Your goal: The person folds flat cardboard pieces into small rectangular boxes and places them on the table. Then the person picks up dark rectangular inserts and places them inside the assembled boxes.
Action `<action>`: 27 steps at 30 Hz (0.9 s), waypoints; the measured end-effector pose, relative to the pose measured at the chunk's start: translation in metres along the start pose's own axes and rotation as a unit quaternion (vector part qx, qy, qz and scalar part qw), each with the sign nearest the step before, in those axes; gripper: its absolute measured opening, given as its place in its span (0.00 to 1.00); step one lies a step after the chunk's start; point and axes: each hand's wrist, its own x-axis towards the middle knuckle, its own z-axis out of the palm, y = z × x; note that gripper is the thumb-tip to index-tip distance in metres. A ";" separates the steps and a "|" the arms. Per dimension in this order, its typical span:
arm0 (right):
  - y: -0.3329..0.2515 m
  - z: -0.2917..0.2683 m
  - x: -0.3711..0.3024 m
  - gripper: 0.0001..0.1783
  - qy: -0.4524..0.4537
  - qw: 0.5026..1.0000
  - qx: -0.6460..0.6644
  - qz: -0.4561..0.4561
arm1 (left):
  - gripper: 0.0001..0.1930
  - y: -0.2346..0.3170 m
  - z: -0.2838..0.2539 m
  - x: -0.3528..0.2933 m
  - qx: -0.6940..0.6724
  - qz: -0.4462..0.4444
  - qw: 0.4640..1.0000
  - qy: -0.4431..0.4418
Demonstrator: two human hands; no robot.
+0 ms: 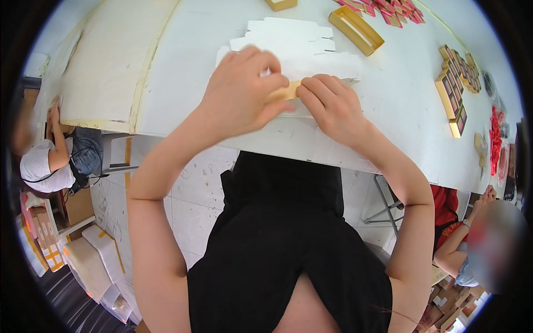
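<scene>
A small gold cardboard piece (284, 93) is between my two hands near the table's front edge, most of it hidden by fingers. My left hand (239, 91), slightly blurred, curls its fingers and thumb around the left end. My right hand (333, 105) pinches the right end with its fingers bent. Just beyond my hands lie flat white die-cut card sheets (288, 41) with notched edges. An open gold box frame (356, 30) stands to the right of the sheets.
Another gold box (281, 4) is at the far edge, near a heap of pink and gold pieces (391, 10). Rows of gold boxes with dark tops (452, 91) stand at the right. Other people sit at the left (53, 161) and right (461, 244).
</scene>
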 end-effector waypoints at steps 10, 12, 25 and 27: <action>0.043 -0.009 0.068 0.11 -0.300 0.873 0.247 0.294 | 0.11 -0.012 -0.001 0.002 0.128 -0.095 0.987 0.016; 0.032 -0.020 0.071 0.10 -0.184 0.838 0.303 0.415 | 0.15 -0.002 -0.018 -0.001 0.055 -0.157 0.982 0.085; -0.028 -0.066 0.030 0.19 -0.023 0.997 0.020 -0.074 | 0.15 -0.052 -0.015 0.057 -0.188 -0.169 0.941 -0.224; -0.024 -0.051 0.005 0.19 -0.036 0.997 0.054 -0.042 | 0.15 -0.037 0.001 0.075 -0.139 -0.162 0.933 -0.289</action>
